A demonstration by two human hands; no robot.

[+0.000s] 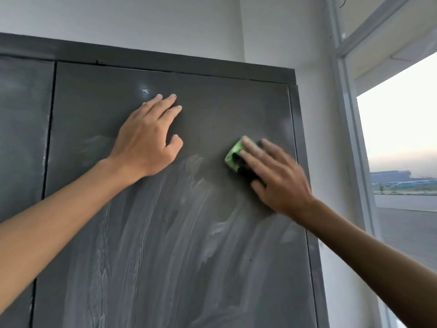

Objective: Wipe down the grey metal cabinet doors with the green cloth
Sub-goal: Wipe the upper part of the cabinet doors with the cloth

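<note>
Half the green cloth (233, 156) hides under fingers (254, 150) of the right hand (281, 181).

Arms raised; left hand (146, 138) flat, fingers straight; right hand (274, 176) flat, blurred.

White wall (165, 22), window (402, 138) at right

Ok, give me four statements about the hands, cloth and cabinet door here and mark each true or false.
1. The right hand presses the green cloth against the cabinet door. True.
2. The left hand holds a spray bottle. False: it rests flat on the door, holding nothing.
3. White streaks cover the door's lower part. True.
4. The window is left of the door. False: it is on the right.
</note>
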